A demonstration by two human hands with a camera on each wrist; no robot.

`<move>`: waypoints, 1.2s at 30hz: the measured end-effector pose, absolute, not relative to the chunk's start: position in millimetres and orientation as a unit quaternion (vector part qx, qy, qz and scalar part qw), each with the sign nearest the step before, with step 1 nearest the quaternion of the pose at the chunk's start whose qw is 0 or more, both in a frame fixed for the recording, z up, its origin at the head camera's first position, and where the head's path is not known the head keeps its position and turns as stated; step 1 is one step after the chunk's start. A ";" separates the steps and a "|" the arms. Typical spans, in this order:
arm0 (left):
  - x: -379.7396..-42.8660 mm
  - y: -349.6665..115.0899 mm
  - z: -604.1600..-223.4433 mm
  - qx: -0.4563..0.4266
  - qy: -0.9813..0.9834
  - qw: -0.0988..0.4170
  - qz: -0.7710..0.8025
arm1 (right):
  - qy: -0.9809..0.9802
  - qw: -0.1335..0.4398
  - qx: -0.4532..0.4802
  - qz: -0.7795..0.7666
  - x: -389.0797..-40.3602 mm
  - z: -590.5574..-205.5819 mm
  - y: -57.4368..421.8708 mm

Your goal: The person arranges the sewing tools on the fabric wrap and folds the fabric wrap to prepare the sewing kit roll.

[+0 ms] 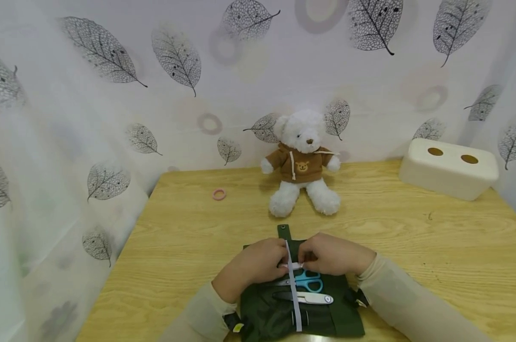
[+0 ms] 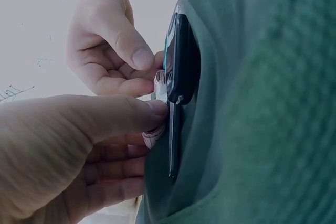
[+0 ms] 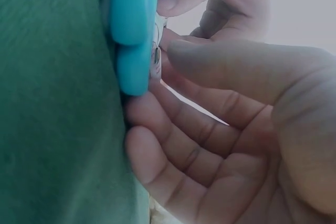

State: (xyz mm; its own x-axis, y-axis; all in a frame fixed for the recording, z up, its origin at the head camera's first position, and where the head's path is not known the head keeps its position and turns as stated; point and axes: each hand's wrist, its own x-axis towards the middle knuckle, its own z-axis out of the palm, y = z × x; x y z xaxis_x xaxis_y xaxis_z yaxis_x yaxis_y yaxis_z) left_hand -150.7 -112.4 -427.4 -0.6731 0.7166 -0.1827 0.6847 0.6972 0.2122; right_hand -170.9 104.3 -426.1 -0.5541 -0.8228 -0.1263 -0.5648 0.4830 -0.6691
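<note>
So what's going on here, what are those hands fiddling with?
A person is handling a small white item over a dark green fabric pouch. The left hand pinches it, and the right hand is at its other end. A pale strap crosses over it, and also over the blue-handled scissors and a white-handled knife. The teddy bear in a brown hoodie sits behind, on the table.

Soft, even light fills the head view, leaving faint shadows around the bear (image 1: 302, 159) on the desk (image 1: 176, 228). Both wrist views look dimmer and hazy, backgrounds burnt to white, the near pouch (image 3: 52, 108) blurred.
</note>
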 end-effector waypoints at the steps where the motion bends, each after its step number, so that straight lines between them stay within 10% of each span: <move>1: -150.3 -112.6 -427.7 0.384 0.913 0.124 0.062 | 0.832 0.221 -0.418 -0.290 -170.9 -426.1 104.0; 14: -143.1 -124.4 -431.6 0.375 0.912 0.120 0.112 | 0.839 0.204 -0.418 -0.281 -166.2 -422.8 106.0; 29: -95.5 -140.2 -430.2 0.411 0.898 -0.096 0.127 | 0.826 0.019 -0.505 -0.249 -111.2 -416.1 132.7; 36: -66.0 -135.9 -434.3 0.443 0.887 -0.028 0.129 | 0.832 -0.033 -0.522 -0.184 -85.8 -417.3 139.2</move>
State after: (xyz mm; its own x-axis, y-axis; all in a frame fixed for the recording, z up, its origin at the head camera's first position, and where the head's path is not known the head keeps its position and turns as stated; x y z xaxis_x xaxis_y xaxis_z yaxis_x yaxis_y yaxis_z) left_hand -66.0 -135.9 -434.3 -0.6059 0.7785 0.1638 0.7929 0.5744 0.2034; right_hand -85.8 139.2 -417.3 -0.4528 -0.8568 0.2467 -0.8809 0.3871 -0.2723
